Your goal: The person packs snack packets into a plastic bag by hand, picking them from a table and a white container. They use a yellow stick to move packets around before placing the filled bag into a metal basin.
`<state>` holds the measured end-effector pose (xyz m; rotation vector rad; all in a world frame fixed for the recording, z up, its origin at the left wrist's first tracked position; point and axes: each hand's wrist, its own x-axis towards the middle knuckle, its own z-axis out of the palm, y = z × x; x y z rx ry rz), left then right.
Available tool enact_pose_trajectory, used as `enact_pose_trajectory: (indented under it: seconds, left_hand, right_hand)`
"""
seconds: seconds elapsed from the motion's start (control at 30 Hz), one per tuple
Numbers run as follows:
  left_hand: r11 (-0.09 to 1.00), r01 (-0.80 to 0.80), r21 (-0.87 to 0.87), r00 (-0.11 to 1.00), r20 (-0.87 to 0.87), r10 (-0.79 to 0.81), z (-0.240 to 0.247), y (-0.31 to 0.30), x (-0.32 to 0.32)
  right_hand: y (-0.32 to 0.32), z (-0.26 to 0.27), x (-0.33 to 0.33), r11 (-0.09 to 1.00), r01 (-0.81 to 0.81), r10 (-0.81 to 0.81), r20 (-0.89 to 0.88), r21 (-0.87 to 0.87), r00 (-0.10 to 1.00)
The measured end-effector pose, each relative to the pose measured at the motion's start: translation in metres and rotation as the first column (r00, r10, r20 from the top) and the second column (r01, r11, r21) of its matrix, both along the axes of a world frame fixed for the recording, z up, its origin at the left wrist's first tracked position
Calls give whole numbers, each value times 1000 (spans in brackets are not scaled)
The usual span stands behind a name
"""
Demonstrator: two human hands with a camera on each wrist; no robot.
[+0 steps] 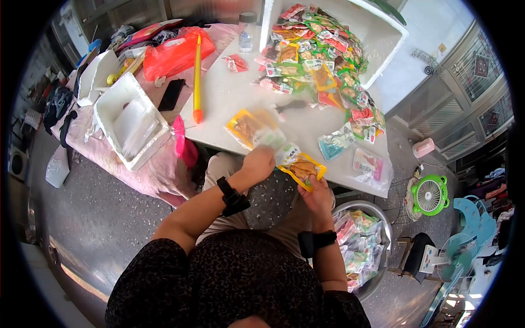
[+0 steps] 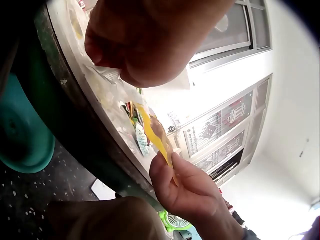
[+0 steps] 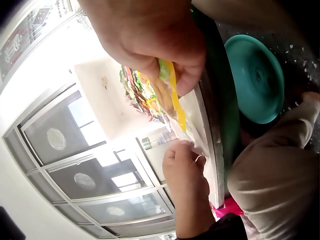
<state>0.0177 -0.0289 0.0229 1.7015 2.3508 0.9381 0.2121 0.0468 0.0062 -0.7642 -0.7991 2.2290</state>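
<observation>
My right hand point(image 1: 318, 198) pinches a yellow-edged snack packet point(image 1: 302, 168) with brown food showing through its window, held at the table's front edge. Close by on the left, my left hand point(image 1: 258, 163) has its fingers curled on clear plastic film point(image 3: 194, 140) at the far end of that packet. Whether the film is part of the packet or a separate bag, I cannot tell. Beyond the left hand, another yellow packet point(image 1: 243, 127) lies on the white table point(image 1: 219, 87), partly under blurred clear plastic.
A large heap of snack packets point(image 1: 322, 54) spills from a white foam box point(image 1: 385, 41). A metal basin point(image 1: 387, 229) of bagged packets stands on the floor at right. A yellow stick point(image 1: 197, 82), a jar point(image 1: 247, 38) and an open foam box point(image 1: 112, 109) are to the left.
</observation>
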Motion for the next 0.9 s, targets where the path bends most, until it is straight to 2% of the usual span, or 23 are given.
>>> enact_pose_trajectory:
  seconds: [0.07, 0.13, 0.23, 0.37, 0.47, 0.5, 0.57, 0.67, 0.77, 0.87, 0.9]
  left_hand:
    - [999, 5, 41, 999, 33, -6, 4, -2, 3]
    - [994, 19, 103, 997, 73, -27, 5, -4, 6]
    - [965, 82, 248, 992, -109, -57, 2, -6, 7]
    - [972, 93, 215, 986, -152, -61, 12, -11, 12]
    - [970, 99, 223, 987, -143, -68, 14, -14, 15]
    - [969, 100, 225, 986, -155, -65, 12, -15, 15]
    - [967, 103, 232, 982, -177, -62, 9, -17, 14]
    - [963, 111, 246, 978, -199, -61, 5, -19, 12]
    - [953, 129, 274, 974, -215, -70, 4, -20, 11]
    - [940, 162, 300, 969, -230, -94, 3, -20, 9]
    - [940, 173, 293, 967, -233, -105, 2, -20, 8]
  right_hand:
    - [0, 1, -6, 998, -55, 55, 8, 0, 998]
    - [0, 1, -14, 998, -45, 44, -29, -36, 999]
    - [3, 0, -29, 996, -33, 28, -55, -82, 998]
    - [4, -4, -55, 993, -80, 66, -149, -88, 987]
    - [0, 4, -76, 985, -141, 129, -120, -102, 984]
    - [3, 5, -77, 982, -189, 191, 73, -30, 979]
    - [10, 6, -76, 946, -315, 248, 456, 77, 855]
    - [24, -2, -70, 922, -370, 277, 476, 114, 835]
    - [17, 0, -82, 959, -255, 187, 402, 122, 896]
    - [13, 2, -100, 960, -205, 129, 351, 189, 928]
    - [14, 3, -105, 948, -224, 121, 397, 225, 910]
